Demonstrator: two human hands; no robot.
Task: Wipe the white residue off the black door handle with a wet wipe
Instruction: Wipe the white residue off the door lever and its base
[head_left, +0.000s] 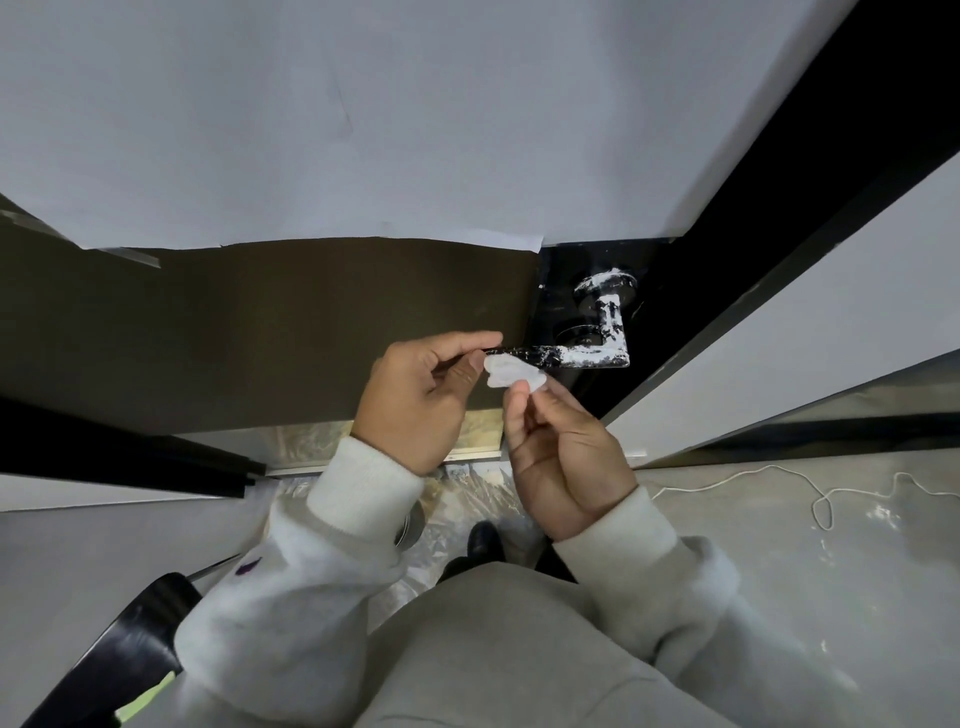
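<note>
The black door handle (587, 356) juts from the door, smeared with white residue along its lever and round base. A small white wet wipe (511, 371) hangs just below the lever's free end. My left hand (423, 392) pinches the wipe's left edge between thumb and fingers, right beside the lever tip. My right hand (558, 452) pinches the wipe's lower right corner from beneath. The wipe is stretched between both hands and touches or nearly touches the lever.
The door (260, 332) carries brown covering and white paper (363, 130) above it. A black door frame (779, 208) runs diagonally at right. Plastic sheeting (467, 499) covers the floor by my shoe (483, 540). A white cord (821, 499) lies right; a black chair (119, 660) stands at lower left.
</note>
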